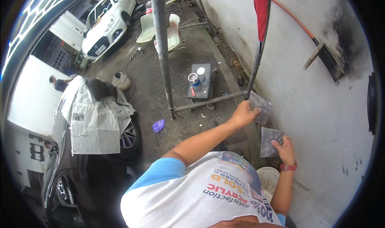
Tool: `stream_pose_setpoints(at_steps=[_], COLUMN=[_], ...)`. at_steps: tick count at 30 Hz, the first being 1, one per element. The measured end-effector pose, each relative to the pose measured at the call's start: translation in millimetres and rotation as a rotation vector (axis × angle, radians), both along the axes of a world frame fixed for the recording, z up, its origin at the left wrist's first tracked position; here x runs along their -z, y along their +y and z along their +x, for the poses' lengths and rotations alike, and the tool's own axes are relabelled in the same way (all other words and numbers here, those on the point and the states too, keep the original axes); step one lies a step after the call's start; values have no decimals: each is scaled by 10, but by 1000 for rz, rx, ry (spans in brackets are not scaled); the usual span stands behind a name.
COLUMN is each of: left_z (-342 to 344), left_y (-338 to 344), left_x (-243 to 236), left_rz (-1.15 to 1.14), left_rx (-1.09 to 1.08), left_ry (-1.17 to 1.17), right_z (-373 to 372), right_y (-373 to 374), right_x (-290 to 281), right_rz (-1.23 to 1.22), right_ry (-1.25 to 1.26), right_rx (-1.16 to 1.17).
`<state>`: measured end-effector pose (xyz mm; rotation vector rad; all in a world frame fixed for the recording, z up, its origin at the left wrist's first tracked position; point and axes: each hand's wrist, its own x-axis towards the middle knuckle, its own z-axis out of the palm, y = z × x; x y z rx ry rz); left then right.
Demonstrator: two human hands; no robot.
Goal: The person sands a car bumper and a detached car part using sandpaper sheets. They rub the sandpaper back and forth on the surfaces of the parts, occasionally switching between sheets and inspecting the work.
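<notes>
My left hand (pixel 245 115) grips a grey, smudged flat sheet (pixel 261 103) with the thumb on its face, just right of the foot of a metal pipe frame (pixel 209 100). Lower and to the right, my right hand (pixel 284 151), with a red band on the wrist, holds another grey square sheet (pixel 269 135). The sheets are apart, beside the stained white wall (pixel 317 119). A pale bucket (pixel 268 176) sits below my right hand, partly hidden by my body.
Ahead are a black case (pixel 204 89) bearing cans and pale chairs (pixel 174 31). At left, a dark car (pixel 72 180) is partly covered in newspaper, with a person (pixel 61 83) behind it and a white car (pixel 104 31) beyond. A squeegee-like tool (pixel 329 63) leans on the wall.
</notes>
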<state>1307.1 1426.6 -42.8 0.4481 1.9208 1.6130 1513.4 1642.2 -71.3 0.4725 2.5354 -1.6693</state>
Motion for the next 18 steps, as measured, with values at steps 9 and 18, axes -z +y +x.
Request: stream_pose_setpoints(at_steps=[9, 18], left_z=[169, 216], left_y=[155, -594], left_x=[-75, 321], left_rz=[-204, -71], left_rx=[219, -20], left_ry=[434, -130], right_z=[-469, -210], right_y=[-879, 411], right_x=[-493, 1342], right_rz=[719, 476], right_ry=[742, 78], right_rx=[61, 380])
